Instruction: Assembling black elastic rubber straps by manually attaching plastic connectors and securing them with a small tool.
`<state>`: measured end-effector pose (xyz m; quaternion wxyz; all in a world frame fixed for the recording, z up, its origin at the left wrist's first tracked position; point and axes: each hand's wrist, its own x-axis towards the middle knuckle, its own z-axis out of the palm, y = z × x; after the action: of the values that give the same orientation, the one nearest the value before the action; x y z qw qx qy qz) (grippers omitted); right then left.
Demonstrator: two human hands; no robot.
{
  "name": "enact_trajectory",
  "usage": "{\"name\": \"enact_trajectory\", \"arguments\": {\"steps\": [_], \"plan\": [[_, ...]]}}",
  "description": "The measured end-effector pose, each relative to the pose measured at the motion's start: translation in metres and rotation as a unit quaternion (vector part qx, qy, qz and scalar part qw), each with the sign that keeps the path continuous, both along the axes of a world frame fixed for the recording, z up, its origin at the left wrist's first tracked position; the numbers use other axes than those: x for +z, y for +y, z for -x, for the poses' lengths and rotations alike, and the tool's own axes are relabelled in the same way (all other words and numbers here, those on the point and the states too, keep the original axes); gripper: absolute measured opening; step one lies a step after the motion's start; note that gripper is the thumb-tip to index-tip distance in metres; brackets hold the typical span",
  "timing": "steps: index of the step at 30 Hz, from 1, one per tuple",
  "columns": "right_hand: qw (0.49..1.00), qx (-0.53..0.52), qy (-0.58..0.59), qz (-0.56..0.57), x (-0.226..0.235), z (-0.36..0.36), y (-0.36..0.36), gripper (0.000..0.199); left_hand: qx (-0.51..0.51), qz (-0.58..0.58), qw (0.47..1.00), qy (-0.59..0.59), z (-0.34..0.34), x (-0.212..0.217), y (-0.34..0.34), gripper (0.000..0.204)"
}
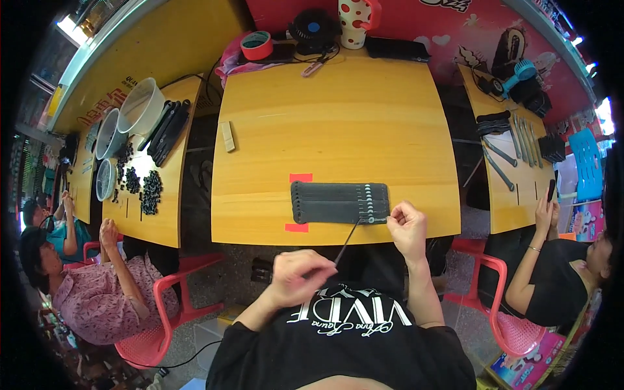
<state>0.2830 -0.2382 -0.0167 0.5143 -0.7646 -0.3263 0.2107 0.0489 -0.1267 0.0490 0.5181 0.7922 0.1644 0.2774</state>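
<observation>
Several flat black strips (331, 200) with rounded ends lie side by side near the front edge of the table, pale marks running down their right part. My left hand (301, 276) is in front of the table edge, closed on a thin dark rod (347, 242). The rod slants up to the right, its far tip at the nearest strip. At the strips' near right corner is my right hand (408, 229), thumb and finger pinched together. What that pinch holds, if anything, is too small to make out.
Red tape pieces (301, 177) mark the table by the strips' left end. A small tan block (227, 136) lies farther left. At the back stand a tape roll (257, 46), a black fan (313, 29) and a spotted mug (354, 25). People sit at tables on both sides.
</observation>
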Motion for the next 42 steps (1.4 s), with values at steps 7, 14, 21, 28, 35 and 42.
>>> {"name": "enact_trajectory", "arguments": {"steps": [7,14,21,28,35,42], "plan": [[1.000,-0.004,0.001,0.002,0.005,-0.001,0.002,0.010,-0.136,0.018,0.988,-0.072,-0.043,0.015,-0.014,0.015],[1.000,0.009,0.011,-0.012,-0.001,-0.005,0.001,0.010,-0.313,0.049,0.940,-0.126,-0.098,0.008,-0.057,0.017],[0.999,0.015,0.029,-0.028,-0.006,-0.007,0.000,0.010,-0.259,-0.059,0.956,-0.125,-0.112,0.021,-0.071,0.019],[0.998,0.034,0.039,-0.029,-0.007,-0.013,-0.002,0.011,-0.257,-0.039,0.955,-0.142,-0.129,0.016,-0.092,0.020],[0.960,0.018,0.275,-0.041,0.008,-0.035,-0.041,0.013,-0.251,0.003,0.952,-0.175,-0.156,0.014,-0.109,0.018],[0.932,0.003,0.148,-0.331,0.023,-0.020,-0.093,0.029,-0.286,0.028,0.935,-0.207,-0.200,0.005,-0.156,0.020]]}}
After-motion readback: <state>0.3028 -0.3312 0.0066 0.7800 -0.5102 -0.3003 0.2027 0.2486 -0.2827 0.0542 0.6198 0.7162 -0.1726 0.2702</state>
